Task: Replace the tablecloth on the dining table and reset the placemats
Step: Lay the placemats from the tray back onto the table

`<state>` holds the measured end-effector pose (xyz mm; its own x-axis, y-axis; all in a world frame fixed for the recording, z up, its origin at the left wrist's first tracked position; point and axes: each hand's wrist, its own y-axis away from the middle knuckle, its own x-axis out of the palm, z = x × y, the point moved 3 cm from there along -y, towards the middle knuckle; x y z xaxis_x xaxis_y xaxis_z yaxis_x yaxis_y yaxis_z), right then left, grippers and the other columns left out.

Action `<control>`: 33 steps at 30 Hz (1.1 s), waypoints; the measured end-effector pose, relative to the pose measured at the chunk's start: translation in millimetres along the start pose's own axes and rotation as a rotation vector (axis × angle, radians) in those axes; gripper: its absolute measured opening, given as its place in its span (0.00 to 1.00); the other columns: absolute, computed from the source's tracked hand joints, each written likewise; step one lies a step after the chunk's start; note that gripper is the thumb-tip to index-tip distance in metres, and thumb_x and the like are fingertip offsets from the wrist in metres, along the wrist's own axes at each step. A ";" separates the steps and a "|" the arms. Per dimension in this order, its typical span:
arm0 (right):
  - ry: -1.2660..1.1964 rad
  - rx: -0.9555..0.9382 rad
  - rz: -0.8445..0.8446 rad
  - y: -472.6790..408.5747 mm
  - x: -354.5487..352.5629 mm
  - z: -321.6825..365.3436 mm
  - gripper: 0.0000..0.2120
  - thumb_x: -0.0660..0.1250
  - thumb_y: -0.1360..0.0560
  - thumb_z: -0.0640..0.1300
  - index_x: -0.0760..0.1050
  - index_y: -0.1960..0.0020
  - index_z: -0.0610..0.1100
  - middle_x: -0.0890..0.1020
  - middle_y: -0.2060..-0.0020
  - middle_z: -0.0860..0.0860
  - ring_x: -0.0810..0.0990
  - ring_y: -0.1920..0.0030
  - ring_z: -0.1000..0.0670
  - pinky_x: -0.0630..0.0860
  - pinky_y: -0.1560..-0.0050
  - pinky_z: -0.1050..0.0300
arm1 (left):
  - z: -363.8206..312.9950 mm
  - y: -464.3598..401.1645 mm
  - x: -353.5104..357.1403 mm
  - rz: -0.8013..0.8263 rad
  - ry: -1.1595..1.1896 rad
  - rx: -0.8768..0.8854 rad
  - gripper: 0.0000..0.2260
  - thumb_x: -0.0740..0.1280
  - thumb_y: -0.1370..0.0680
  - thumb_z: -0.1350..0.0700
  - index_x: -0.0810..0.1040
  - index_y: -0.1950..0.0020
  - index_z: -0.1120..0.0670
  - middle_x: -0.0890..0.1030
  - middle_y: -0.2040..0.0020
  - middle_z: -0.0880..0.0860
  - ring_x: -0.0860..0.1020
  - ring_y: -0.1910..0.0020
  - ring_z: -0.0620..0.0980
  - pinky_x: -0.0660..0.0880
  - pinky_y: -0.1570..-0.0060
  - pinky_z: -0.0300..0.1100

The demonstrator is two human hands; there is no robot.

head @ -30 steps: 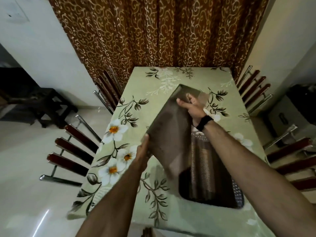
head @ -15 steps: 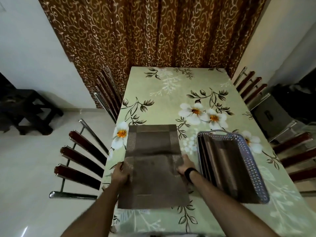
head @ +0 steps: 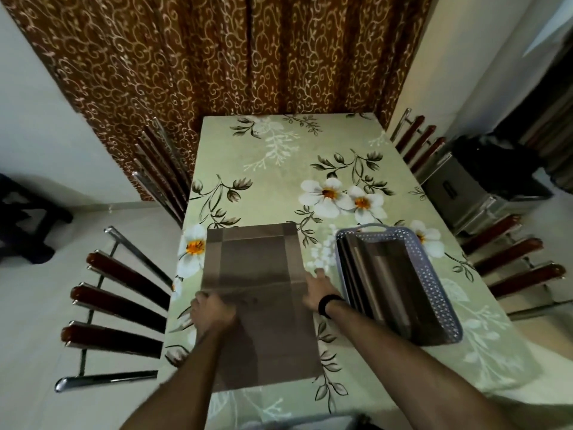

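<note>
The far half of my worktop (head: 279,193) lies open; the tray (head: 440,293) blocks my right, chairs (head: 117,305) flank both sides.

TEXT: none legible | LABELS: none | BRANDS: none | NUMBERS: none | SIGNS: none | NOTE: tablecloth (head: 279,187) carries floral print only; curtain (head: 217,57) carries scroll pattern only; grey box (head: 474,197) beside the desk bears a dark panel, unreadable

I see a matt woven brown placemat (head: 260,293) on smooth floral tablecloth (head: 279,169), perforated plastic-looking tray (head: 434,274), glossy wood-and-chrome chairs (head: 117,305), patterned cloth curtain (head: 217,57).
</note>
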<state>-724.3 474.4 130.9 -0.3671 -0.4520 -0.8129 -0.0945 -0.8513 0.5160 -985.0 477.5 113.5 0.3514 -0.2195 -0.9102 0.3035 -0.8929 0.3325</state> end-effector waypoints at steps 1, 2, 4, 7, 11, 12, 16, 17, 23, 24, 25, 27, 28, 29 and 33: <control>-0.033 -0.031 -0.093 0.1 -14.2 -6.9 0.29 0.63 0.23 0.43 0.60 0.25 0.49 0.57 0.25 0.44 0.64 0.27 0.40 0.69 0.31 0.47 | -17.1 2.3 3.7 0.026 0.085 0.071 0.17 0.67 0.24 0.47 0.78 0.39 0.55 0.76 0.37 0.59 0.74 0.37 0.59 0.71 0.37 0.49; -0.045 -0.056 -0.188 0.4 -30.8 -16.6 0.27 0.63 0.23 0.43 0.62 0.26 0.49 0.60 0.26 0.44 0.66 0.28 0.41 0.70 0.32 0.48 | -37.1 5.9 7.7 0.062 0.191 0.134 0.17 0.67 0.23 0.48 0.78 0.38 0.55 0.78 0.38 0.59 0.76 0.38 0.58 0.73 0.38 0.48; -0.061 -0.058 -0.338 2.7 -63.8 -44.4 0.25 0.63 0.23 0.45 0.64 0.27 0.47 0.63 0.27 0.44 0.68 0.30 0.41 0.69 0.31 0.49 | -78.1 16.3 17.7 0.154 0.341 0.203 0.16 0.67 0.22 0.47 0.79 0.39 0.55 0.81 0.40 0.58 0.78 0.39 0.58 0.75 0.39 0.46; -0.098 0.141 -0.476 10.1 -101.7 -113.7 0.27 0.63 0.24 0.51 0.63 0.27 0.45 0.65 0.27 0.42 0.66 0.28 0.40 0.64 0.28 0.45 | -136.6 40.1 37.9 0.280 0.402 0.259 0.17 0.66 0.23 0.43 0.82 0.45 0.54 0.84 0.44 0.56 0.80 0.41 0.57 0.74 0.42 0.44; -0.222 0.502 -0.445 31.7 -114.9 -223.7 0.35 0.69 0.28 0.52 0.60 0.26 0.43 0.66 0.29 0.40 0.65 0.29 0.38 0.65 0.29 0.42 | -198.0 79.7 72.6 0.387 0.422 0.282 0.19 0.65 0.23 0.39 0.82 0.45 0.52 0.85 0.52 0.54 0.82 0.48 0.54 0.77 0.45 0.43; -0.254 0.538 -0.364 34.0 -108.8 -238.1 0.36 0.69 0.27 0.52 0.59 0.25 0.42 0.67 0.29 0.40 0.66 0.29 0.39 0.66 0.30 0.43 | -204.9 85.5 78.8 0.403 0.403 0.291 0.18 0.64 0.23 0.40 0.81 0.45 0.53 0.85 0.53 0.54 0.82 0.49 0.54 0.77 0.47 0.42; -0.266 0.470 -0.177 33.5 -98.9 -283.5 0.27 0.65 0.23 0.50 0.65 0.28 0.41 0.72 0.30 0.40 0.72 0.32 0.40 0.72 0.34 0.47 | -237.8 111.5 98.6 0.314 0.247 0.302 0.08 0.61 0.20 0.51 0.76 0.51 0.54 0.83 0.49 0.56 0.81 0.51 0.56 0.76 0.53 0.44; -0.254 0.441 -0.186 32.3 -102.0 -286.4 0.25 0.64 0.23 0.50 0.67 0.29 0.41 0.73 0.31 0.40 0.73 0.32 0.40 0.72 0.35 0.48 | -239.2 113.2 99.7 0.276 0.214 0.285 0.06 0.61 0.21 0.54 0.75 0.52 0.54 0.82 0.50 0.56 0.81 0.52 0.56 0.77 0.54 0.45; -0.359 0.191 -0.127 22.8 -105.2 -258.7 0.07 0.64 0.27 0.45 0.76 0.53 0.42 0.81 0.53 0.44 0.80 0.48 0.42 0.73 0.59 0.57 | -210.4 90.8 62.4 0.067 0.139 0.132 0.11 0.63 0.23 0.56 0.77 0.41 0.52 0.82 0.45 0.56 0.80 0.45 0.59 0.78 0.44 0.50; -0.367 0.159 -0.102 22.2 -100.8 -249.2 0.05 0.64 0.27 0.45 0.72 0.58 0.43 0.79 0.56 0.45 0.79 0.50 0.42 0.70 0.62 0.58 | -202.4 86.7 53.8 0.040 0.115 0.105 0.13 0.63 0.23 0.57 0.77 0.40 0.53 0.81 0.44 0.58 0.79 0.44 0.60 0.77 0.44 0.51; -0.374 0.132 -0.078 21.7 -95.2 -238.2 0.06 0.65 0.28 0.45 0.69 0.58 0.44 0.78 0.56 0.46 0.79 0.49 0.42 0.69 0.61 0.59 | -193.6 84.6 45.7 0.013 0.097 0.078 0.15 0.63 0.24 0.57 0.75 0.37 0.53 0.81 0.43 0.60 0.79 0.43 0.62 0.77 0.43 0.52; -0.389 0.074 -0.056 19.7 -83.7 -212.8 0.07 0.66 0.28 0.45 0.69 0.54 0.44 0.79 0.52 0.44 0.78 0.49 0.43 0.71 0.57 0.56 | -177.6 83.1 33.1 -0.033 0.087 0.039 0.23 0.63 0.24 0.57 0.68 0.29 0.49 0.80 0.41 0.60 0.78 0.42 0.63 0.76 0.43 0.54; -0.396 0.055 -0.051 18.7 -77.4 -200.9 0.09 0.67 0.28 0.44 0.70 0.52 0.43 0.80 0.51 0.43 0.78 0.49 0.42 0.72 0.56 0.54 | -170.5 83.9 29.3 -0.038 0.090 0.022 0.25 0.63 0.23 0.57 0.64 0.26 0.46 0.80 0.40 0.60 0.78 0.41 0.64 0.75 0.42 0.55; -0.404 0.050 -0.045 17.7 -70.6 -191.1 0.11 0.67 0.28 0.44 0.71 0.49 0.42 0.80 0.49 0.42 0.79 0.48 0.42 0.74 0.55 0.53 | -164.7 86.1 28.1 -0.030 0.101 0.016 0.25 0.62 0.22 0.56 0.64 0.25 0.44 0.79 0.39 0.60 0.77 0.40 0.63 0.74 0.41 0.55; -0.423 0.120 0.012 18.8 -45.0 -166.2 0.27 0.70 0.29 0.46 0.69 0.33 0.40 0.77 0.37 0.41 0.78 0.39 0.40 0.78 0.44 0.50 | -145.2 97.5 36.2 0.037 0.012 0.044 0.21 0.58 0.20 0.41 0.74 0.31 0.50 0.71 0.31 0.61 0.69 0.31 0.61 0.70 0.34 0.54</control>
<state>-555.8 434.5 132.3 -0.7133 -0.2918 -0.6372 -0.1851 -0.7985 0.5728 -814.1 439.6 148.8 0.3720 -0.2484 -0.8944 0.2506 -0.9009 0.3544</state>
